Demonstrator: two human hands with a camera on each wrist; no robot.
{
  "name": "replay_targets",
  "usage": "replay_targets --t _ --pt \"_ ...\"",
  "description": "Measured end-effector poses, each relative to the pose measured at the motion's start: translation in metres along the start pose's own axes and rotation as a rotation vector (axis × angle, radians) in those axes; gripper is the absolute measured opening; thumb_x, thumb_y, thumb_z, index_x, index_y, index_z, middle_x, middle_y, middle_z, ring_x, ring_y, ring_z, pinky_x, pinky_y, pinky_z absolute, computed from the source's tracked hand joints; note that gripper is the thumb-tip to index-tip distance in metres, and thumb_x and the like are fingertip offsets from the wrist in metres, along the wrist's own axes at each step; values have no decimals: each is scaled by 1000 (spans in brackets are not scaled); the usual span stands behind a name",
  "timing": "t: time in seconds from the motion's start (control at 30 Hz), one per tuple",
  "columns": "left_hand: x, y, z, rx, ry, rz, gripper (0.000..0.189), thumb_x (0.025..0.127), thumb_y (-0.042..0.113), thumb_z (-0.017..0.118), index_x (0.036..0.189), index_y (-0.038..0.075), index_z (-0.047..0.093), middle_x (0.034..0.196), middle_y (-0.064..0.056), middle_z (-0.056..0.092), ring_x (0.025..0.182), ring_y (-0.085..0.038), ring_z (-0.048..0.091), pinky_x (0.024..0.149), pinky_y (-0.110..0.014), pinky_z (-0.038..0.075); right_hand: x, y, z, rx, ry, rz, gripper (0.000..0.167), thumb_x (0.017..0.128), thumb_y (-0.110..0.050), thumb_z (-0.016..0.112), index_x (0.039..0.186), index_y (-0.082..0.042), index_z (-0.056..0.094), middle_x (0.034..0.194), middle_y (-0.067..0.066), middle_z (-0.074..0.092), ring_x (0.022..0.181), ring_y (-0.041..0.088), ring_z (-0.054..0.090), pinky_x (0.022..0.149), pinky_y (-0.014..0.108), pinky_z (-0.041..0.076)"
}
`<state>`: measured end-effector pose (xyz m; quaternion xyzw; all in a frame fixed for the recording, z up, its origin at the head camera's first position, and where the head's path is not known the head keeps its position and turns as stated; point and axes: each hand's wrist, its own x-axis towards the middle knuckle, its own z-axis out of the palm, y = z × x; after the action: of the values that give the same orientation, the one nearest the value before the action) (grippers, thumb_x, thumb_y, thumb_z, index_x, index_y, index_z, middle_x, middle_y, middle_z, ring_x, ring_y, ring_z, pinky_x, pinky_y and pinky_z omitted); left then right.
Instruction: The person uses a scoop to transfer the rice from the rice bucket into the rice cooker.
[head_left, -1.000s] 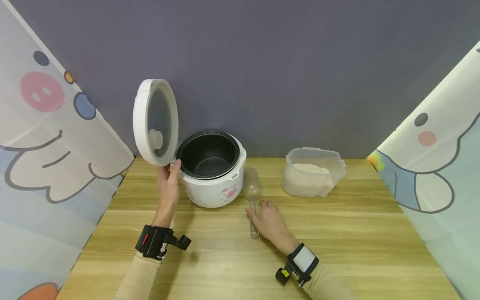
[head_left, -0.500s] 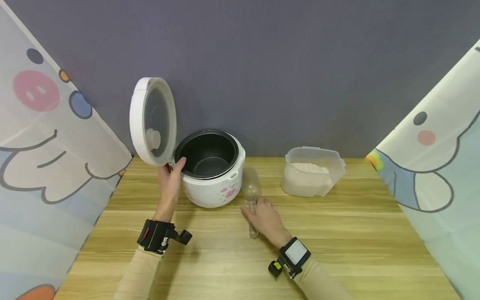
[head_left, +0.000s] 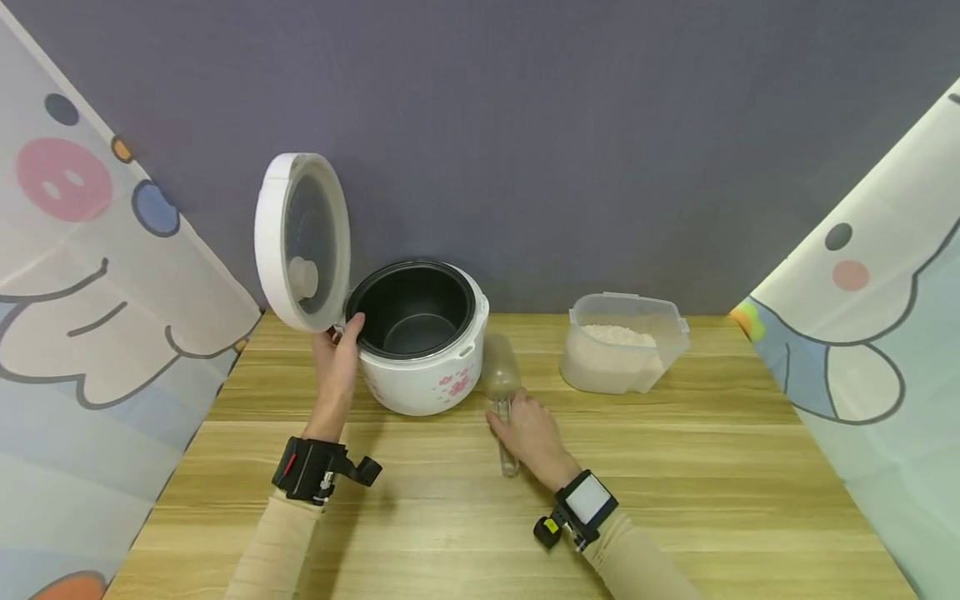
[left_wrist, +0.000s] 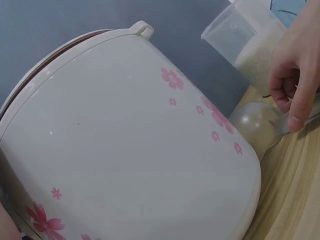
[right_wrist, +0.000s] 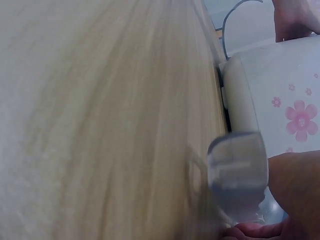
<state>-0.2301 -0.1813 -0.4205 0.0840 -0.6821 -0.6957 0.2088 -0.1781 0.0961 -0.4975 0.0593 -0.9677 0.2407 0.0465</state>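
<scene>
A white rice cooker (head_left: 420,387) with pink flowers stands at the back of the table, its round lid (head_left: 279,242) raised at the left. The black inner pot (head_left: 414,312) shows nothing in it. My left hand (head_left: 335,375) grips the cooker's left side by the hinge, thumb at the rim; its fingers are partly hidden under the lid. Beside the cooker lies a clear scoop (head_left: 500,364), bowl pointing to the back. My right hand (head_left: 534,435) holds the scoop's handle (right_wrist: 239,167) between thumb and curled fingers, as the left wrist view shows.
To the right a translucent container (head_left: 626,354) holds white rice (head_left: 617,336). A grey wall (head_left: 525,150) rises behind the wooden table (head_left: 712,483). Printed cartoon panels (head_left: 862,350) flank both sides.
My right hand and forearm have shifted slightly left and forward along the scoop's handle. The left hand stays at the cooker's side. The lid leans a touch further left.
</scene>
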Motion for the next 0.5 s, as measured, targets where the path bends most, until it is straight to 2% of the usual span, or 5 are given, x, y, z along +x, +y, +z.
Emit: replay_targets --t 0.13,0.27,0.4,0.5 --pt "0 1 -1 12 2 4 57 102 29 62 153 12 43 150 -3 48 135 -16 45 113 -39 38 1 0 -4 23 -19 4 33 95 -24 70 97 8 60 69 9 55 55 20 56 42 29 46" --pt "-1 2 -1 29 -6 -7 59 102 30 63 154 13 42 151 -3 47 136 -16 44 114 -40 38 1 3 -10 86 -48 14 24 96 -19 64 93 5 60 67 7 53 52 16 52 40 25 40" --pt "-1 2 -2 35 -17 -19 60 102 31 63 155 15 41 153 -2 46 137 -17 44 115 -41 38 1 9 -16 177 -81 17 26 98 -19 59 102 6 66 76 10 58 55 15 52 43 25 42" --pt "-1 2 -4 34 -22 -19 61 102 31 63 156 15 40 154 -2 45 139 -17 43 116 -41 38 1 13 -18 231 -105 49 27 99 -21 58 103 5 65 77 10 57 57 15 52 45 26 44"
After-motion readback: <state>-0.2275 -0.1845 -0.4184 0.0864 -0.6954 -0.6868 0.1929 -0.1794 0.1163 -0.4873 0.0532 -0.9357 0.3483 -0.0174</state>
